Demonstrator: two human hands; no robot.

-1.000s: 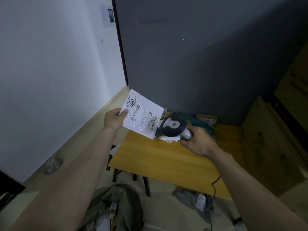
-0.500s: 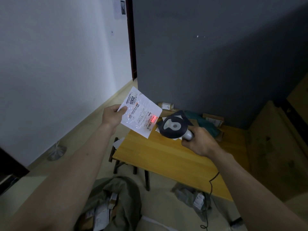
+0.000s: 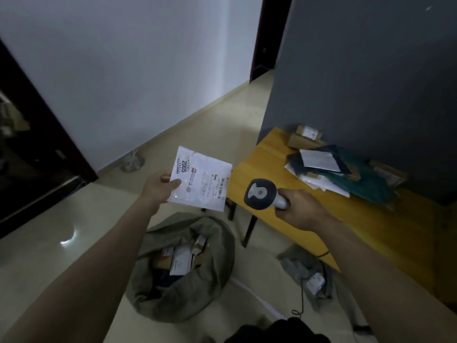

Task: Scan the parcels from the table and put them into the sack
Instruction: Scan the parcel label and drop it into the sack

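My left hand pinches the left edge of a flat white parcel with a printed label, holding it in the air above the floor. Directly below it lies an open grey-green sack with several parcels inside. My right hand grips the handle of a grey barcode scanner, whose head points toward the parcel. Behind the scanner, the yellow wooden table carries a pile of parcels: white, dark and teal bags and small cardboard boxes.
A dark grey partition wall stands behind the table. A grey bag parcel lies on the floor under the table's front edge, with the scanner cable beside it. A dark doorway is at the left.
The view has swung left and down. My left hand has carried the white parcel away from the table to above the sack. The red scan light on its label is gone.
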